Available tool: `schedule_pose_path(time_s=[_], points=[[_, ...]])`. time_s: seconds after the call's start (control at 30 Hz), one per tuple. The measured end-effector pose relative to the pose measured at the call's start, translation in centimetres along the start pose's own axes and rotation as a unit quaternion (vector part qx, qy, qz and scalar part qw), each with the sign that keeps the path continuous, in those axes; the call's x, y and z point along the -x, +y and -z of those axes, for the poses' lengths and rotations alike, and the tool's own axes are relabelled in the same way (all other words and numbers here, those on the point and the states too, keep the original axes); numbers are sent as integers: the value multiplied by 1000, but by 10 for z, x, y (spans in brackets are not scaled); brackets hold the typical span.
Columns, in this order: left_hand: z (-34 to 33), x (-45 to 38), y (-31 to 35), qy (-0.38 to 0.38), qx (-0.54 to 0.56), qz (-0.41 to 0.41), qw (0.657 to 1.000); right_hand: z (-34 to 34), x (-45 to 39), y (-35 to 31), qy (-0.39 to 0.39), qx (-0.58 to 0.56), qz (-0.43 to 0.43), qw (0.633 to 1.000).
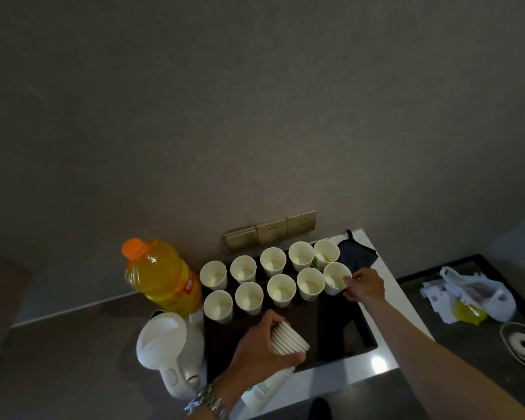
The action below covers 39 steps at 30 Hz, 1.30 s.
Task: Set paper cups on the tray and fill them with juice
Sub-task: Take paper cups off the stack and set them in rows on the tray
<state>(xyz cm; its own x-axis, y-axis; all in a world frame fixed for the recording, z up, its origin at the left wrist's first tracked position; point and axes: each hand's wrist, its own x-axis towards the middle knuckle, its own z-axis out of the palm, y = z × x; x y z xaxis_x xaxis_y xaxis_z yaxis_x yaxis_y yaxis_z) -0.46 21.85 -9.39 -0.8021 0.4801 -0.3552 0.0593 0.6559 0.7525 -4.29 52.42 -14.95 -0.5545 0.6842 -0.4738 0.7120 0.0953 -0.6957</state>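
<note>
A dark tray [340, 328] lies on a white counter. Several white paper cups stand on it in two rows along its far side, all upright and without juice. My right hand [365, 284] pinches the rim of the rightmost cup [335, 278] of the near row. My left hand [262, 348] grips a stack of nested paper cups [288, 339] over the tray's near part. A big bottle of orange juice [161, 277] with an orange cap stands left of the tray, closed.
A white electric kettle [167, 350] stands by the tray's near left corner. A dark cloth [356, 253] lies at the far right of the counter. Wall sockets [272, 230] are behind the tray. A plastic bag [479, 295] and papers lie on the dark surface to the right.
</note>
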Motion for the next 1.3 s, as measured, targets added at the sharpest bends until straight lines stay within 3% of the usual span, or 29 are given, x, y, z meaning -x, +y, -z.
schedule_pose_path(time_s=[0.23, 0.33, 0.43, 0.5, 0.6, 0.7, 0.77, 1.03, 1.3], points=[[0, 2, -4, 1, 1, 8, 1000, 6, 1, -5, -13, 81, 26, 996], [-2, 1, -6, -1, 5, 7, 1000, 10, 10, -12, 59, 148, 39, 986], [-3, 1, -8, 4, 13, 6, 1000, 13, 24, -26, 106, 163, 106, 975], [-3, 1, -10, 10, 17, 8, 1000, 12, 37, -39, 52, 148, 165, 974], [-1, 0, -14, 18, 12, 13, 1000, 1, 62, -44, -117, 163, 246, 948], [3, -1, -16, 36, 16, 11, 999, -16, 92, -39, -318, 223, 242, 889], [7, -2, -18, 48, 16, 6, 999, -27, 106, -34, -382, 229, 226, 866], [17, 2, -32, 73, 50, -26, 996, -49, 121, -24, -416, 176, 217, 866], [15, 14, -35, 64, 49, -5, 997, -50, 122, -26, -433, 199, 214, 853]])
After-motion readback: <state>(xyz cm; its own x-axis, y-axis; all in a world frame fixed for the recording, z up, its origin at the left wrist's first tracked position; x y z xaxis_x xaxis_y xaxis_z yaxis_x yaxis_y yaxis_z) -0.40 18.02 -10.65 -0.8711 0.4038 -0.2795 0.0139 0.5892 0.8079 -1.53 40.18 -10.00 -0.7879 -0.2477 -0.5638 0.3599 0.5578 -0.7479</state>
